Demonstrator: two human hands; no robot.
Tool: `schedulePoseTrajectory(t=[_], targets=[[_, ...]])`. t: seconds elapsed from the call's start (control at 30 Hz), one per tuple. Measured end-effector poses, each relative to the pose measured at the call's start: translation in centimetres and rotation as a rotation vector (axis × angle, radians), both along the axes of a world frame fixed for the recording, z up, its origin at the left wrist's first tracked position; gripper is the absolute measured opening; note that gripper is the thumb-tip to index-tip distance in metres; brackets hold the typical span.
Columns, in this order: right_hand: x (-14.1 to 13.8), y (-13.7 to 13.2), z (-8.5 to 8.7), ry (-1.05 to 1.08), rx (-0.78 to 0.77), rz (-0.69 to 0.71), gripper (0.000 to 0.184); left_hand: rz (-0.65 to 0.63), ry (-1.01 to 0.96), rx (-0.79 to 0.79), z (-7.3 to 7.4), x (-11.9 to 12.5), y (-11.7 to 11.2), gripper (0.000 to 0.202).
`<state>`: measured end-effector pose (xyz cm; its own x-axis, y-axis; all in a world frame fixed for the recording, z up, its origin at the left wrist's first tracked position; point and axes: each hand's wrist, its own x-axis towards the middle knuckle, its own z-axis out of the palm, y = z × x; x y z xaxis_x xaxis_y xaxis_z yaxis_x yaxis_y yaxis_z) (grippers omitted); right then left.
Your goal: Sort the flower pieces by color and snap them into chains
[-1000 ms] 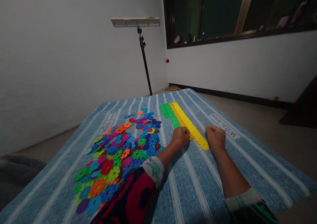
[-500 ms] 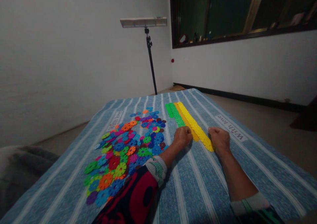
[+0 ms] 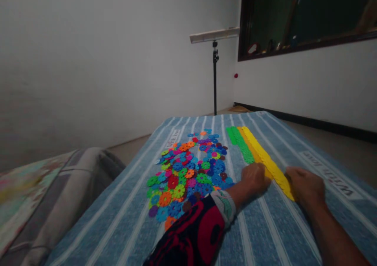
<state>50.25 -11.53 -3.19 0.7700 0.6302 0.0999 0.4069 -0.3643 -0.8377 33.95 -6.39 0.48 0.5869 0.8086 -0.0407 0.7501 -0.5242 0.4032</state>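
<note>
My left hand (image 3: 257, 178) is closed, knuckles up, against the near end of the orange-yellow row (image 3: 260, 155). On the other side, my right hand (image 3: 308, 185) is closed beside the near end of the bright yellow row (image 3: 272, 166), touching or very near its edge. The curled fingers hide whatever may be inside either hand. Both rows are made of overlapping flat plastic discs. A green row (image 3: 242, 146) of similar discs lies alongside, to the left. Left of my left hand spreads a loose heap of notched, multicoloured plastic discs (image 3: 178, 190).
The blue striped cloth (image 3: 118, 223) covers the table surface. A grey blanket (image 3: 85, 179) lies at the left. Beyond the far edge stands a lamp on a black stand (image 3: 215, 81), near the wall and a dark window (image 3: 271, 19).
The view has turned left, so everything sits further right in the picture and a patterned cloth appears at the left. Both hands remain closed beside the rows.
</note>
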Motion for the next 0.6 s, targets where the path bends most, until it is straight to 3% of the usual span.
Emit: schedulePoseTrajectory(t=[0.17,0.27,0.4,0.5,0.6], targets=[[0.1,-0.2,0.2,-0.020,-0.083,0.007,0.049,0.001,-0.013,0.025,0.6,-2.7,2.2,0.036],[-0.2,-0.3,0.6,-0.017,-0.087,0.010,0.049,0.210,0.083,0.106,2.2,-6.7,5.6,0.022],[-0.5,-0.1,0.7,-0.035,-0.108,0.025,0.048,0.430,0.144,0.162,4.0,-13.4,10.8,0.027],[-0.6,0.1,0.6,-0.054,-0.130,0.039,0.052,0.527,0.178,0.161,4.2,-17.1,13.5,0.029],[-0.4,0.2,0.4,-0.061,-0.135,0.030,0.052,0.549,0.181,0.130,3.4,-18.5,14.5,0.028]])
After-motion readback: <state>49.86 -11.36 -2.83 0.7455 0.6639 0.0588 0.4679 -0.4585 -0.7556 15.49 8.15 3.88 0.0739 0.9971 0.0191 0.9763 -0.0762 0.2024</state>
